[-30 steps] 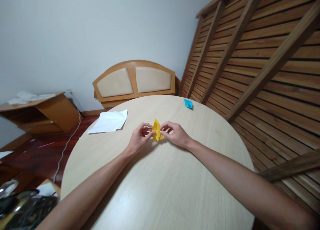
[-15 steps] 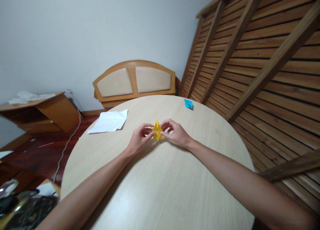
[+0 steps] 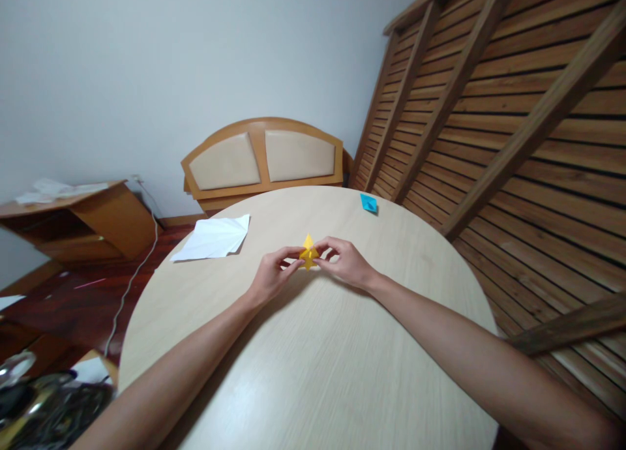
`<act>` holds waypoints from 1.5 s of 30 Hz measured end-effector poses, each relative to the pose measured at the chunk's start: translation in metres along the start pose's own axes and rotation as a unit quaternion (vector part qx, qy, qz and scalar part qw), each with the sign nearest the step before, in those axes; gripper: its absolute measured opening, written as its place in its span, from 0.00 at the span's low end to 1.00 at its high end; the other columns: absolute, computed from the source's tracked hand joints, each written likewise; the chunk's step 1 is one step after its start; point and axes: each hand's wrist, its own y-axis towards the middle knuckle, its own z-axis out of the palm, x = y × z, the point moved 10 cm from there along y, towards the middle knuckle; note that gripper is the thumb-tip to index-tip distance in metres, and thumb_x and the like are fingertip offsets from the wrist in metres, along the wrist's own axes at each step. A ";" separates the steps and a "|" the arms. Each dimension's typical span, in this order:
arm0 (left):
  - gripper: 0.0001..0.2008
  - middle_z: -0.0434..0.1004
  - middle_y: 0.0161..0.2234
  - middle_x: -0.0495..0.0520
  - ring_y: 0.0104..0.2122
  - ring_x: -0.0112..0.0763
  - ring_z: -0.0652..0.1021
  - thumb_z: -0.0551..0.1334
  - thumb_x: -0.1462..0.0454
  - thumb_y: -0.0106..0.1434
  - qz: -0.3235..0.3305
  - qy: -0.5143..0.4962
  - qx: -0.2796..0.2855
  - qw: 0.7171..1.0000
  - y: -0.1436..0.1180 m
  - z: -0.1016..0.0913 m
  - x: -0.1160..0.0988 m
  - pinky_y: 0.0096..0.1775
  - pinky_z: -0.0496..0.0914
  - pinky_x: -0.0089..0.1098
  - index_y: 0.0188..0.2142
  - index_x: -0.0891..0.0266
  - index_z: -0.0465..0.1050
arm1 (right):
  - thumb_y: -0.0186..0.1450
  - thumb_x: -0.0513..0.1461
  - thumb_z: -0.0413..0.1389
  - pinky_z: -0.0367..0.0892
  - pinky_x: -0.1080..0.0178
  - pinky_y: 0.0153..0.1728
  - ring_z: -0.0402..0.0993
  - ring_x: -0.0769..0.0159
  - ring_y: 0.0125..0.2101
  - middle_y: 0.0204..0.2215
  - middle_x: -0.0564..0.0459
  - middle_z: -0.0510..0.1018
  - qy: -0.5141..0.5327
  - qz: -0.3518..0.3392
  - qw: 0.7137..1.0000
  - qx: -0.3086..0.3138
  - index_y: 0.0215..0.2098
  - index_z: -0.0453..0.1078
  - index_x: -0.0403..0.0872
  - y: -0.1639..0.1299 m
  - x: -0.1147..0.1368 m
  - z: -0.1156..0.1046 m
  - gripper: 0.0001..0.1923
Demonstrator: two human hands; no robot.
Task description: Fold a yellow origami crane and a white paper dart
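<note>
Between my two hands is a small piece of folded yellow origami paper point(image 3: 308, 253), pointed at its top and bottom. My left hand point(image 3: 274, 270) pinches its left side between thumb and fingers. From the other side, my right hand point(image 3: 346, 262) grips the right edge in the same way. The paper is held just over the round table, and the fingertips cover its side edges.
White creased paper point(image 3: 212, 236) lies on the left of the round wooden table point(image 3: 313, 359). A folded blue paper piece point(image 3: 368, 203) sits near the far right edge. A slatted wooden panel point(image 3: 489, 143) leans at the right, and a headboard point(image 3: 264, 153) stands behind.
The yellow paper's flaps have shifted between my fingers, and it now looks narrower and shorter at the bottom. My left fingers have moved slightly. The other objects stay in place.
</note>
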 end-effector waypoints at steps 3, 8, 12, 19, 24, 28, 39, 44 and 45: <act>0.14 0.82 0.45 0.57 0.41 0.37 0.81 0.62 0.58 0.65 0.007 0.028 -0.003 1.000 0.000 0.000 0.001 0.38 0.76 0.34 0.46 0.61 0.78 | 0.62 0.36 0.60 0.71 0.64 0.34 0.76 0.66 0.35 0.36 0.50 0.80 -0.009 -0.014 1.000 0.004 0.40 0.76 0.46 0.000 0.004 0.001 0.08; 0.12 0.83 0.42 0.57 0.38 0.38 0.82 0.61 0.59 0.66 0.037 0.088 -0.022 0.995 -0.001 -0.004 0.003 0.36 0.77 0.35 0.44 0.59 0.79 | 0.63 0.35 0.60 0.70 0.62 0.37 0.75 0.65 0.36 0.36 0.50 0.81 -0.041 -0.033 0.999 0.003 0.41 0.77 0.47 0.001 0.007 0.000 0.08; 0.11 0.83 0.40 0.57 0.36 0.36 0.81 0.61 0.58 0.67 0.063 0.100 -0.027 0.993 -0.001 -0.004 -0.002 0.35 0.76 0.33 0.42 0.59 0.80 | 0.64 0.38 0.61 0.68 0.61 0.37 0.74 0.65 0.34 0.35 0.50 0.80 -0.075 -0.041 0.996 0.008 0.40 0.78 0.48 0.001 0.007 0.001 0.07; 0.13 0.79 0.36 0.59 0.34 0.33 0.78 0.61 0.57 0.67 0.071 0.074 -0.036 0.994 -0.001 -0.006 -0.011 0.30 0.75 0.28 0.40 0.62 0.80 | 0.66 0.40 0.60 0.67 0.61 0.39 0.75 0.65 0.35 0.34 0.51 0.79 -0.092 -0.063 0.994 -0.001 0.38 0.78 0.48 -0.001 0.010 -0.001 0.05; 0.12 0.78 0.38 0.58 0.37 0.33 0.78 0.61 0.57 0.66 0.046 0.057 -0.032 0.997 0.000 -0.005 -0.011 0.26 0.73 0.24 0.38 0.62 0.79 | 0.66 0.41 0.60 0.67 0.62 0.39 0.74 0.65 0.35 0.32 0.52 0.78 -0.092 -0.057 0.994 0.003 0.36 0.78 0.48 -0.001 0.009 0.001 0.06; 0.10 0.80 0.36 0.55 0.34 0.31 0.78 0.61 0.59 0.65 0.012 0.061 -0.014 0.998 0.000 0.001 -0.005 0.28 0.72 0.25 0.37 0.62 0.78 | 0.66 0.41 0.59 0.66 0.62 0.39 0.73 0.65 0.35 0.32 0.52 0.77 -0.100 -0.057 0.993 0.010 0.35 0.77 0.47 0.000 0.010 0.003 0.06; 0.12 0.80 0.33 0.55 0.32 0.32 0.77 0.61 0.57 0.64 -0.029 0.022 0.000 0.999 0.000 0.006 0.001 0.31 0.70 0.29 0.35 0.64 0.77 | 0.66 0.39 0.57 0.65 0.64 0.35 0.72 0.67 0.32 0.30 0.53 0.78 -0.065 0.000 0.997 0.036 0.33 0.75 0.46 -0.001 0.007 0.010 0.07; 0.12 0.79 0.32 0.54 0.31 0.31 0.76 0.61 0.56 0.64 -0.044 -0.003 0.000 0.999 0.002 0.006 0.011 0.35 0.71 0.31 0.34 0.64 0.76 | 0.65 0.40 0.58 0.66 0.64 0.34 0.74 0.67 0.30 0.29 0.53 0.80 -0.041 0.042 0.998 0.037 0.32 0.77 0.45 0.000 -0.002 0.010 0.08; 0.12 0.79 0.32 0.54 0.31 0.31 0.76 0.62 0.57 0.64 -0.045 -0.005 0.002 0.999 0.002 0.007 0.012 0.35 0.71 0.31 0.34 0.64 0.76 | 0.65 0.40 0.58 0.66 0.64 0.34 0.74 0.66 0.30 0.29 0.53 0.80 -0.040 0.044 0.998 0.038 0.32 0.77 0.45 0.000 -0.003 0.010 0.08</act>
